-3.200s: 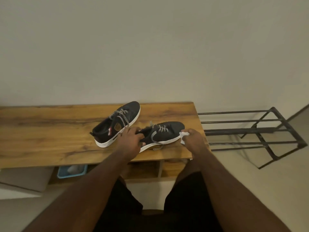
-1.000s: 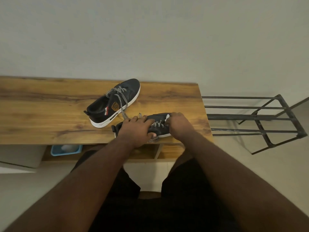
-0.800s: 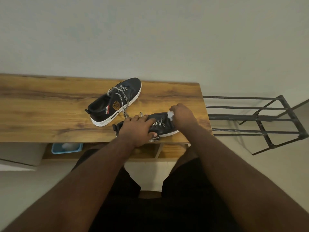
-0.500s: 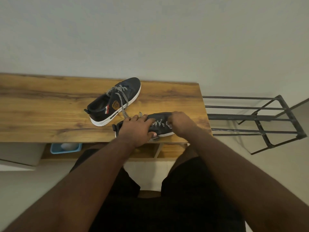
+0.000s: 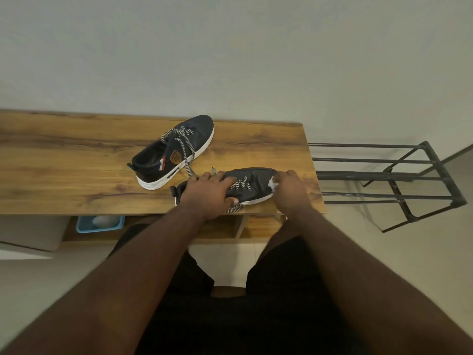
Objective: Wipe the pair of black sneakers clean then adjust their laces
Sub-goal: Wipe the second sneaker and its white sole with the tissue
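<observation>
my left hand [image 5: 208, 194] is clamped over the heel half of the near sneaker [image 5: 252, 181], fingers [image 5: 220, 176] curled across the top and thumb tucked at the sole's near edge, grasping it flat against the tabletop [image 5: 64, 172]. my right hand [image 5: 290, 189] is at the toe end, at three o'clock from the left, fingers clenched round a small white wipe [image 5: 272, 184] that presses on the black toe cap. only a scrap of the wipe shows past my knuckles. the checkered laces [image 5: 240, 184] run between my two hands, and one loose end [image 5: 234, 208] spills over the tabletop's near edge at six o'clock.

the other sneaker [image 5: 179, 152] sits apart at eleven o'clock from the one i hold, upright on its white sole, toe aimed toward one o'clock near the wall [image 5: 230, 55], its laces [image 5: 183, 147] loose and trailing down toward my left hand. a gold badge and red-white stripe show on its side.

off the tabletop's end at three o'clock stands a black metal rack [image 5: 391, 175]. below the tabletop at eight o'clock, a blue tub [image 5: 99, 224] sits on a shelf.
</observation>
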